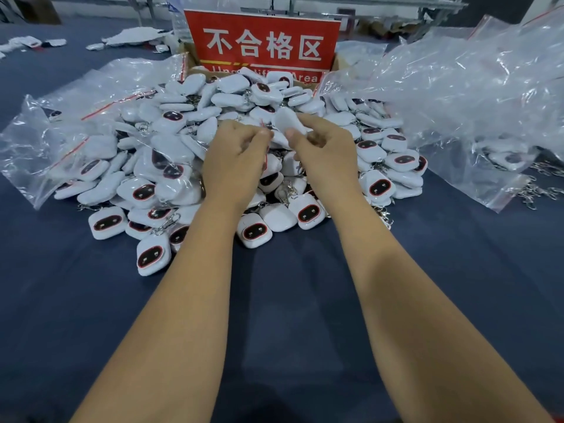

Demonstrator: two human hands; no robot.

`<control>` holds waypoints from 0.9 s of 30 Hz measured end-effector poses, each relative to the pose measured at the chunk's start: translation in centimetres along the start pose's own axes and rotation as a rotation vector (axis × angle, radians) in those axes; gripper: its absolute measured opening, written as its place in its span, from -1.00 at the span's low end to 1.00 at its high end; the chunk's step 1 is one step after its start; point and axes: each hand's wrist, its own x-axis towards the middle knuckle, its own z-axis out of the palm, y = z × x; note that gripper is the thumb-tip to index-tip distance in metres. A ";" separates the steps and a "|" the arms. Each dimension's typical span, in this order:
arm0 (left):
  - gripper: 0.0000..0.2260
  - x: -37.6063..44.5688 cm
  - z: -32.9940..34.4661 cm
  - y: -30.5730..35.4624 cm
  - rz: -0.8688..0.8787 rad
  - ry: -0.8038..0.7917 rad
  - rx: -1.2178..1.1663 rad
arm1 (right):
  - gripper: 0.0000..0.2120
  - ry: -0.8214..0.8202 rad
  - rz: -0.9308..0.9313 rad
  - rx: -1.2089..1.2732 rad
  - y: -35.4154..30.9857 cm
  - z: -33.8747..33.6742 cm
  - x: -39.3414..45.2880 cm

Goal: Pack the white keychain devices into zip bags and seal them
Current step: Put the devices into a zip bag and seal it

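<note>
My right hand (323, 148) has its fingers (308, 123) curled round a white keychain device (287, 122), pinching it between thumb and fingertips; the device looks wrapped in a thin clear zip bag (279, 138), though blur keeps me from being sure. My left hand (236, 154) is just beside it, fingers (259, 132) bent in and pinching the near edge of that same bag, where a red strip shows. Both hands hover right above the heap of keychain devices (213, 166), which spreads out under and around my knuckles on the dark blue tabletop (290, 300). Left of my left fingers lie clear bagged devices (70, 141) with red seal lines. Right of my right fingers sits a loose mound of empty zip bags (476, 96). Beyond my fingertips, past the heap, stands a red sign (262, 44) with white characters, set in a cardboard box (190, 61).
</note>
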 end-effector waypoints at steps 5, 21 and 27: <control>-0.79 0.1 0.1 0.0 -0.008 -0.014 0.048 | -0.67 -0.133 -0.019 0.016 0.4 0.8 -0.5; -0.75 0.3 0.7 -0.7 0.082 0.003 0.244 | -0.82 -0.195 0.115 0.096 1.5 0.9 0.3; -0.77 0.3 0.9 -1.0 0.106 0.029 0.293 | -0.82 -0.198 0.144 0.086 1.4 1.0 0.3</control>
